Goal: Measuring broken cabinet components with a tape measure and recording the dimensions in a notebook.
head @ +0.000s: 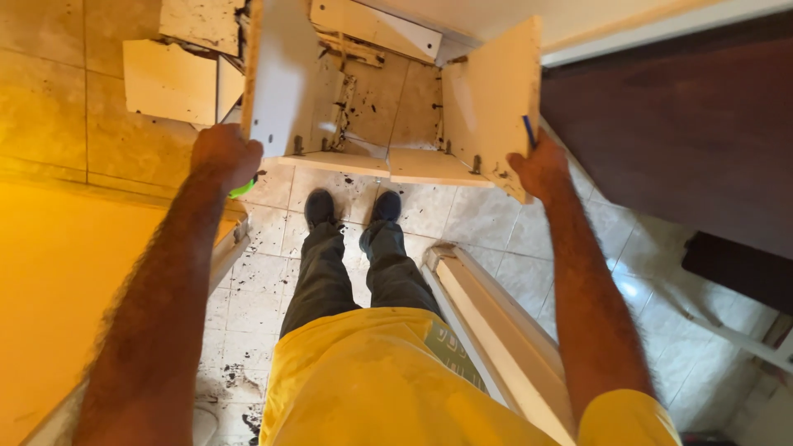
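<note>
Cabinet carcass (388, 99), pale and box-shaped, held between both hands above a tiled floor (496, 223). The floor is of light square tiles, speckled with dark debris near the person's dark shoes (351, 206); pale tiles cover the wall (49, 99) at the upper left, where loose board pieces (169, 78) lie. A dark wooden door (686, 124) fills the upper right, and a long white-framed panel (496, 330) runs diagonally beside the person's right leg. A yellow-lit surface (58, 289) occupies the lower left.

The carcass stands ahead of the shoes, its open side facing the camera. Left hand (225, 155) is clamped on the lower edge of the white left side panel (281, 83), with a small green object (243, 188) showing just below the fist. Right hand (541, 169) grips the front edge of the bare-wood right side panel (491, 99), next to a blue pen-like object (529, 130).

The interior shows stained, dark-spotted back boards, a pale bottom shelf in two pieces, and small metal fittings along the lower joints.
</note>
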